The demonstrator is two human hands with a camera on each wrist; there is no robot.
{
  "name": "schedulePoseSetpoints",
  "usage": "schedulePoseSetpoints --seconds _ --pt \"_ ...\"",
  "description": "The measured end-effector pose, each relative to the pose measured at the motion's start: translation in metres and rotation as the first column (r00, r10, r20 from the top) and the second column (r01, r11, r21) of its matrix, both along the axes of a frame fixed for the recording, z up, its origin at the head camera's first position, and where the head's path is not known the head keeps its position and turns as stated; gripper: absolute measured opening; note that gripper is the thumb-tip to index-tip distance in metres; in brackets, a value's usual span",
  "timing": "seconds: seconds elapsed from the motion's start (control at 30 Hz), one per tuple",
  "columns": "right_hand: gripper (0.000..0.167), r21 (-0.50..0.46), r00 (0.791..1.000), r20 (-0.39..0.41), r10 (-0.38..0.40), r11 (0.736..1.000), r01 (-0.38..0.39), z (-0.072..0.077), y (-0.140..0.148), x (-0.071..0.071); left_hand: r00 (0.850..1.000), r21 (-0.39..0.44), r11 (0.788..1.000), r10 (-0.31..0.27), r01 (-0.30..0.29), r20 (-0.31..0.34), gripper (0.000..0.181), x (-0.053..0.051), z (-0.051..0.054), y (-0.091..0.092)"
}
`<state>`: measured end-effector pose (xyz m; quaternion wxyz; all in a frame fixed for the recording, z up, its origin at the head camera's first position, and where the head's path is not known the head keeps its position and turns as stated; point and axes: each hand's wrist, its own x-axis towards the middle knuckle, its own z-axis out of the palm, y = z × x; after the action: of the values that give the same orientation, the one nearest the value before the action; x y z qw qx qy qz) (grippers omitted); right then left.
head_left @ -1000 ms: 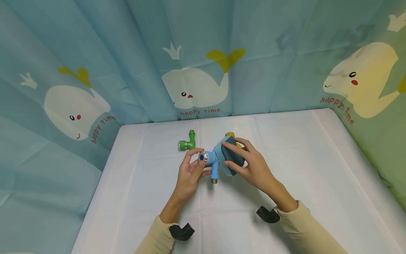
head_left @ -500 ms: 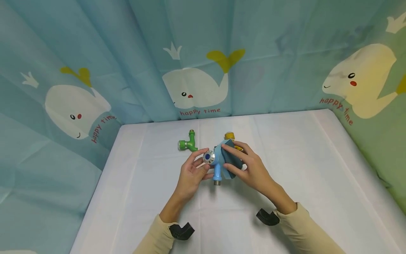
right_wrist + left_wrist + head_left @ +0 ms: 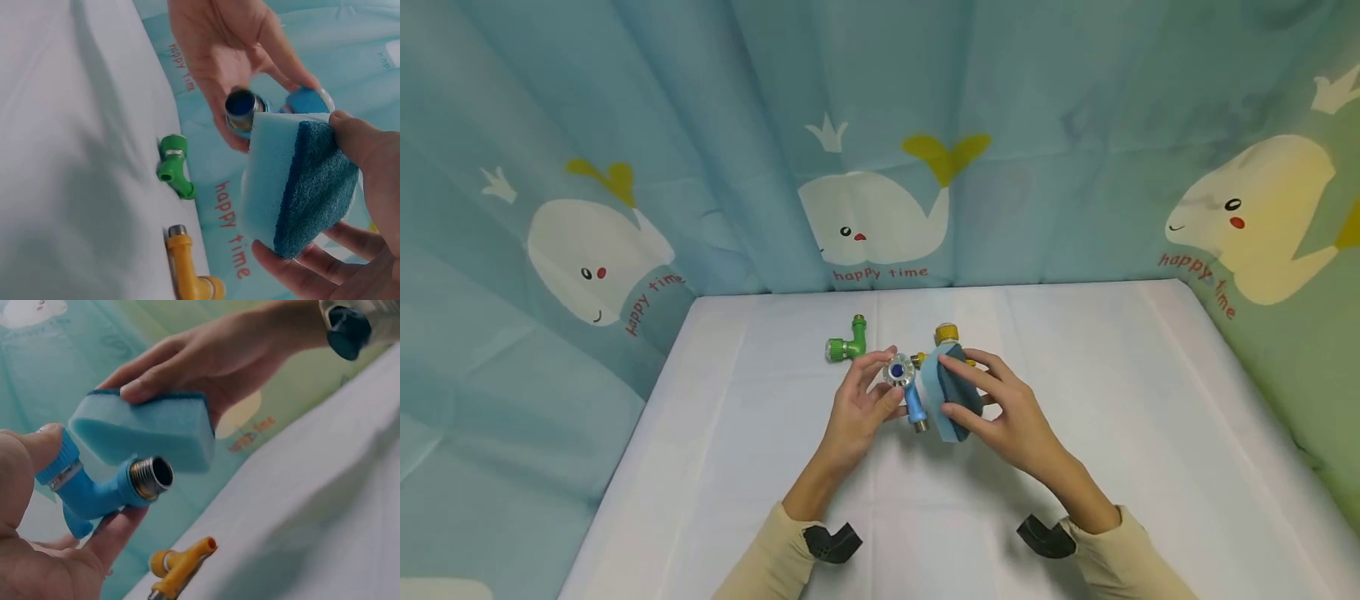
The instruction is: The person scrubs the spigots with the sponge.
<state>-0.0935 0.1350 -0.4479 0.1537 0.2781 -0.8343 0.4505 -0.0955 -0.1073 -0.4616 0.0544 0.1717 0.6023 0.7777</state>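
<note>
In the head view my left hand [image 3: 853, 421] pinches a blue tap [image 3: 914, 404] by its clear, blue-centred knob. The threaded metal inlet points downward there; in the left wrist view the tap [image 3: 94, 499] shows its hollow end. My right hand [image 3: 1018, 421] holds a sponge [image 3: 961, 387] between thumb and fingers. This block has a light blue foam side and a dark blue scouring side. Its foam faces the tap; a narrow gap shows between them in the head view. In the right wrist view the sponge [image 3: 319, 187] partly covers the tap.
A green tap [image 3: 857, 340] lies on the white-covered table [image 3: 760, 433], beyond my left hand. Behind the sponge lies a yellow tap [image 3: 947, 333], partly hidden. A whale-print curtain [image 3: 737, 192] hangs behind and around the table.
The tap has turned so its knob faces the head camera and its inlet slants right. The sponge has shifted from against the tap to slightly right of it. The head view has tilted up.
</note>
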Motion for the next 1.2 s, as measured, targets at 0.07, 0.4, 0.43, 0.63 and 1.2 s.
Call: schedulePoseSetpoints --seconds 0.07,0.4,0.43,0.63,1.2 --pt "0.066 0.004 1.000 0.017 0.016 1.000 -0.016 -0.003 -0.002 0.002 0.999 0.023 1.000 -0.020 0.019 0.030 0.050 0.000 0.000 0.001" --pt "0.066 -0.013 0.999 0.032 0.017 1.000 -0.017 -0.006 -0.003 0.007 0.985 0.160 0.986 -0.075 0.050 0.154 0.031 0.001 -0.004 0.000" --pt "0.067 -0.024 1.000 0.015 0.012 1.000 -0.012 -0.005 -0.003 0.008 0.986 0.164 0.986 -0.064 0.039 0.154 0.032 0.001 -0.004 0.000" --pt "0.068 -0.017 0.999 -0.038 0.015 1.000 -0.016 0.005 -0.004 0.006 0.994 0.108 0.994 -0.011 0.000 0.107 0.041 0.000 -0.003 0.004" --pt "0.057 0.079 0.986 -0.168 -0.016 0.996 0.029 0.013 0.000 -0.003 0.969 -0.158 0.963 0.196 -0.220 -0.153 0.036 0.002 0.003 0.004"
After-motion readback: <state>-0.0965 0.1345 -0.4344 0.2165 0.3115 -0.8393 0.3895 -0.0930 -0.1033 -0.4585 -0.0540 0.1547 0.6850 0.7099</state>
